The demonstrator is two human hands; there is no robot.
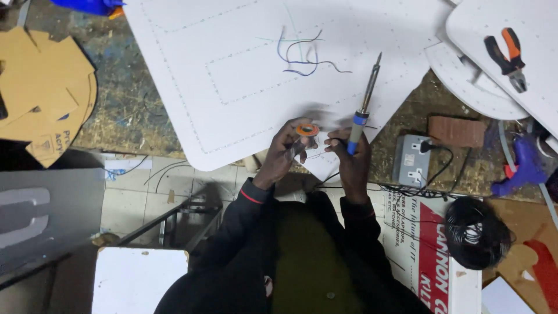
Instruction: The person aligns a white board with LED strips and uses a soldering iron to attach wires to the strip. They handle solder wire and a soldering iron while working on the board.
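My left hand (284,150) grips a small orange spool (307,129) at the near edge of a large white perforated board (244,75). My right hand (351,157) holds a soldering iron (364,104) by its blue handle, with the metal tip pointing up and away over the board. The two hands sit close together, almost touching. A tangle of thin blue and dark wires (302,55) lies on the board above the hands.
Orange-handled pliers (507,58) lie on a white panel at top right. A grey wall socket (411,161) with a plugged cable, a brick (457,130), a blue glue gun (526,166) and a black wire coil (478,231) are to the right. Cardboard pieces (43,93) lie left.
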